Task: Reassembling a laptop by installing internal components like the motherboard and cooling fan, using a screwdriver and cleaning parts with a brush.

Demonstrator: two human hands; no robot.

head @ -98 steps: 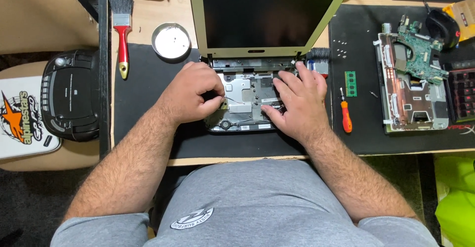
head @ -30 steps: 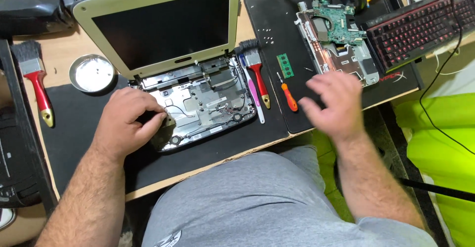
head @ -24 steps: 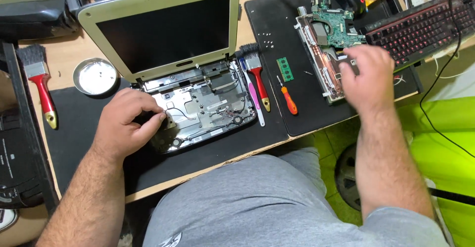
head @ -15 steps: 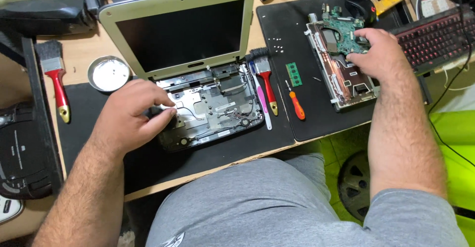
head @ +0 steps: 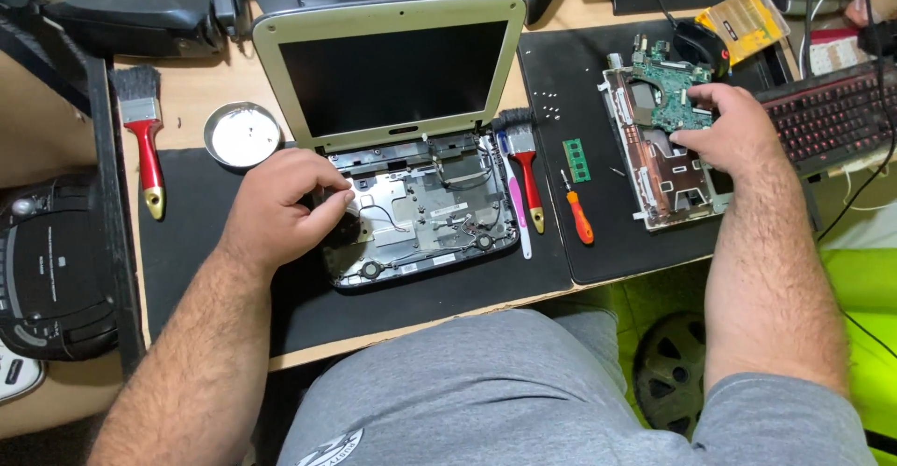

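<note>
Round metal dish [head: 242,134] on the bench [head: 201,78], up-left of the left hand [head: 280,206]; contents too small to tell. Left grip pinched shut on the left edge of the opened laptop base [head: 425,209], which has its cover off, with bare metal plate, thin wires and small round speakers exposed and a green-framed screen upright behind. Right hand [head: 733,130] is curled over the second chassis [head: 659,162], fingertips on the green circuit board [head: 663,88]; cannot tell if it is clamping. Between the grips: red-handled brush [head: 526,172], orange screwdriver [head: 577,214].
</note>
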